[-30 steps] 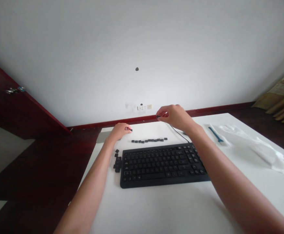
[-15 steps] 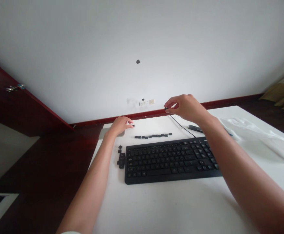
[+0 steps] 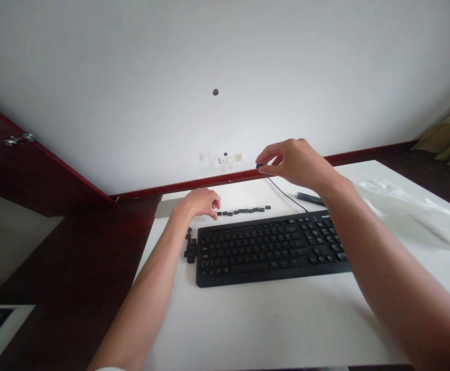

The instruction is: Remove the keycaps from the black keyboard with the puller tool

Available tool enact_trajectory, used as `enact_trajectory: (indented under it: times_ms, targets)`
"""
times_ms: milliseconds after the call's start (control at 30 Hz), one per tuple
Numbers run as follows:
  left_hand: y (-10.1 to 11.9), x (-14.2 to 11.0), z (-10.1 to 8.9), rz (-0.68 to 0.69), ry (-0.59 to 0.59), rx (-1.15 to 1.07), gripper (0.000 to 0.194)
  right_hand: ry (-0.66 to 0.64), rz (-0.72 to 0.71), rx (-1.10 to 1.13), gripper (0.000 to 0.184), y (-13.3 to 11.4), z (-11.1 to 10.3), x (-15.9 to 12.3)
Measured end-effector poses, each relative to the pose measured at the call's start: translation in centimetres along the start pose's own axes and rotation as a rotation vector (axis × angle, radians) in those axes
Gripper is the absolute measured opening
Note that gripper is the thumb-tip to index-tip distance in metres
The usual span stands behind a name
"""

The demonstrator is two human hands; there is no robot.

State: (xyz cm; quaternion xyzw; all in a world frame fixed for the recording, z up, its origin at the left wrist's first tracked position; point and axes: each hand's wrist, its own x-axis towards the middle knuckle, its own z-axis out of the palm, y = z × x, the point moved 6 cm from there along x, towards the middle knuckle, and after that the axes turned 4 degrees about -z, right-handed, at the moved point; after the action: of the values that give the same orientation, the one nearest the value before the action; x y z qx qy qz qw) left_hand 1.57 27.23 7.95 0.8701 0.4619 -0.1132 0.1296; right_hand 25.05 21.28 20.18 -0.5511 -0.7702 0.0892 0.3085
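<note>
A black computer keyboard (image 3: pixel 271 251) lies on the white table with many of its keys in place. My left hand (image 3: pixel 198 203) rests at the left end of a row of small black keycaps (image 3: pixel 244 211), its fingertips curled down at the row and hiding whatever is under them. Raised above the far table edge, my right hand (image 3: pixel 296 164) pinches a small black keycap (image 3: pixel 259 166) between thumb and forefinger. More keycaps lie in a small heap (image 3: pixel 190 249) against the keyboard's left side.
A thin black cable (image 3: pixel 287 199) runs from the keyboard's far edge. A dark tool (image 3: pixel 310 199) lies to its right, and crumpled clear plastic (image 3: pixel 414 211) covers the right of the white table (image 3: pixel 271 319). Behind stand a wall with sockets (image 3: pixel 230 158) and a dark red skirting board.
My left hand has moved right and down onto the row's left end, and no keycap shows at its fingertips now. My right hand has risen slightly, with the keycap still pinched.
</note>
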Motion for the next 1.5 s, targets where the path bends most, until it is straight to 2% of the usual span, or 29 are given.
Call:
enact_trajectory:
  times_ms: [367,833,900,1000,1100,1300,1500]
  targets:
    - [0.0,0.6,0.9,0.03,0.028,-0.026,0.016,0.032,0.032,-0.016,0.018,0.2,-0.3,0.0]
    - [-0.3,0.7,1.0,0.017,0.021,-0.064,0.01,0.024,0.032,-0.03,0.019,0.6,-0.2,0.0]
    - [-0.9,0.9,0.5,-0.012,0.082,-0.057,0.011,0.025,0.034,-0.03,0.019,0.5,-0.2,0.0]
    - [-1.9,1.3,-0.6,-0.073,0.27,-0.063,0.012,0.025,0.033,-0.026,0.018,0.4,-0.2,0.0]
    - [-2.2,2.1,-0.8,-0.056,0.369,-0.083,0.012,0.009,0.033,-0.021,0.017,0.3,0.1,0.1]
    - [-2.2,3.6,0.3,0.018,0.416,-0.058,0.01,-0.004,0.022,-0.035,0.017,0.4,0.4,0.2]
    - [-3.5,4.2,0.5,-0.021,0.335,-0.161,0.013,-0.02,0.023,-0.053,0.018,0.4,0.3,0.1]
